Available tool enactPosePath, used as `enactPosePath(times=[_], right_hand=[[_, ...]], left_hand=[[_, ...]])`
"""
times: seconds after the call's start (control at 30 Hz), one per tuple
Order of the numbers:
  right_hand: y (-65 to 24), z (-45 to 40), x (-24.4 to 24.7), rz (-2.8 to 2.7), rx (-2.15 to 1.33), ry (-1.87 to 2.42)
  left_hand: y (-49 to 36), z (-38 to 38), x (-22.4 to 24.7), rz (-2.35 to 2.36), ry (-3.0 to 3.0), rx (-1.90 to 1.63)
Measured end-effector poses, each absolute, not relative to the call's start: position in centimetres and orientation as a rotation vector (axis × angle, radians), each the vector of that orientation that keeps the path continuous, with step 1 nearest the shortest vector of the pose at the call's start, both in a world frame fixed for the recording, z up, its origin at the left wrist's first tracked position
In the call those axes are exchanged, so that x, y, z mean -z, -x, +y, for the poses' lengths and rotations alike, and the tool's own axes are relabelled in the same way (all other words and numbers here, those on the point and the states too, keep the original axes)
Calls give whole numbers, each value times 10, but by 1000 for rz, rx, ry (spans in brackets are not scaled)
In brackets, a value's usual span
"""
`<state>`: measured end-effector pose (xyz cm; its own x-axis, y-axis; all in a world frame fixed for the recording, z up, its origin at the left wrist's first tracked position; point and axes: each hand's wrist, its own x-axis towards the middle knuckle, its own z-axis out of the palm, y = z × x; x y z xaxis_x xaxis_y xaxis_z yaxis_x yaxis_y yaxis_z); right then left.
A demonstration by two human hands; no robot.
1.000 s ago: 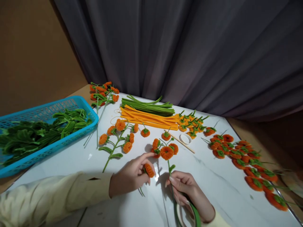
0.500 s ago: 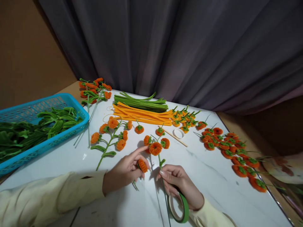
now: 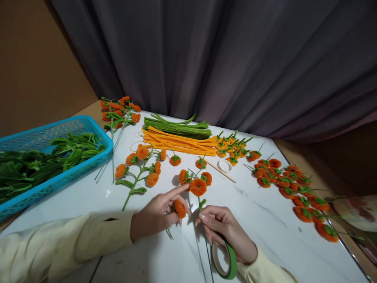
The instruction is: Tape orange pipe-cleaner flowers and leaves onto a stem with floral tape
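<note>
"What did the container hold in the head view?"

"The blue basket, at the left of the white desk, held a heap of green leaves, lying below its rim."

"And the left hand?"

"It grasped a loose orange flower in its curled fingers, thin stem ends poking out below. Its index finger stretched to the edge of the flower spray; I couldn't tell whether it touched."

"The right hand?"

"It pinched that spray's stem just below a small green leaflet, the blossoms beyond its fingertips. A roll of green tape hung beneath the same hand."

"Anything farther off?"

"A white ring lay near a wooden stick, and orange strips lay in front of green ones."
</note>
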<state>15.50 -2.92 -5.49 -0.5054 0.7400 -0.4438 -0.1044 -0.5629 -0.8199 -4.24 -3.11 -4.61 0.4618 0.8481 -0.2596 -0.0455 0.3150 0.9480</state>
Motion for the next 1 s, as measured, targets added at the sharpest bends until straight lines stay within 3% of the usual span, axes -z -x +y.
enactPosePath(times=[1.0], right_hand=[[-156,-29,57,-1031,-2112,1078]], left_hand=[[41,-30,48,917,-1143,-700]])
